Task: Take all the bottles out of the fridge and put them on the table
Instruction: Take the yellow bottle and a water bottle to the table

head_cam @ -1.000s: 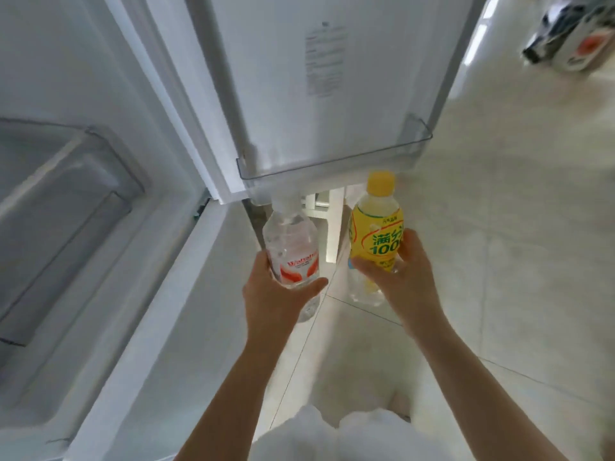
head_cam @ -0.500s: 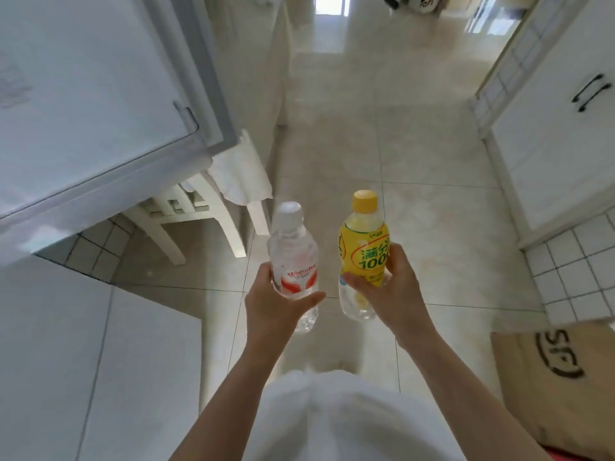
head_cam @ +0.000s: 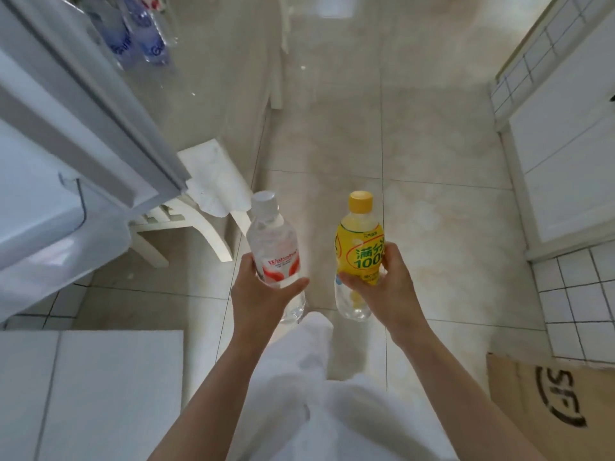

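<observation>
1. Left hand [head_cam: 258, 296]: grasping a clear water bottle [head_cam: 275, 251] round its lower half, thumb across the front under the red-and-white label. White cap on, bottle upright with a slight lean to the left.
2. Right hand [head_cam: 382, 287]: grasping a yellow drink bottle [head_cam: 357, 251] at the label, thumb across the front below the green print, fingers wrapped behind. Yellow cap on, bottle upright.
3. Both bottles held in the air in front of the body, side by side, apart, over the pale tiled floor [head_cam: 432, 181].
4. Open fridge door [head_cam: 100, 104] at upper left.
5. Blue-labelled bottles [head_cam: 139, 34] stand at top left past the door's edge; blurred.
6. White chair [head_cam: 199, 207] below the door's corner.
7. Cardboard box [head_cam: 549, 404] with black marking at lower right; white cabinet [head_cam: 572, 154] on the right.
</observation>
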A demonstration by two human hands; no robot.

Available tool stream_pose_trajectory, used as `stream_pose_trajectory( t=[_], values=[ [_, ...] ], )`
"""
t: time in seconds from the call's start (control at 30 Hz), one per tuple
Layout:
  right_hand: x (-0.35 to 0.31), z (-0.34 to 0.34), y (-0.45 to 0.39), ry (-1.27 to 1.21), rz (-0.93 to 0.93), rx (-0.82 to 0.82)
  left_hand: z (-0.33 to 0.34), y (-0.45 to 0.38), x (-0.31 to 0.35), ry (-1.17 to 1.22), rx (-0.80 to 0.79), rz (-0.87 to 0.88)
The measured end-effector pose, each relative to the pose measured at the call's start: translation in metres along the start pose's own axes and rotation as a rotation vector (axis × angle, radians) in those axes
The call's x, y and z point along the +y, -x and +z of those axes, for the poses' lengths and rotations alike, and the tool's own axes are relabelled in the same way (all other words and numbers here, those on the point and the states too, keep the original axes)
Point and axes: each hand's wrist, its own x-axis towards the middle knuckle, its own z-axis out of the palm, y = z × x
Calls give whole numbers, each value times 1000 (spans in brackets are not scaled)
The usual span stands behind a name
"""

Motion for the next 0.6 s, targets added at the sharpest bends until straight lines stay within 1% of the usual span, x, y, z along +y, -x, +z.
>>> stream_pose_trajectory(
  t=[0.13,0.23,0.4,0.6],
  values=[
    [-44,20,-70,14,-16,-22,4,-74,34,-55,7,40],
    [-75,35,-111,21,-49,-48,9,-114,56,-69,14,82],
    [-117,56,-180,15,-76,-85,17,-178,84,-33,117,41],
    [-144,66,-260,36,-50,-145,26,-239,101,-38,243,-51]
  ],
)
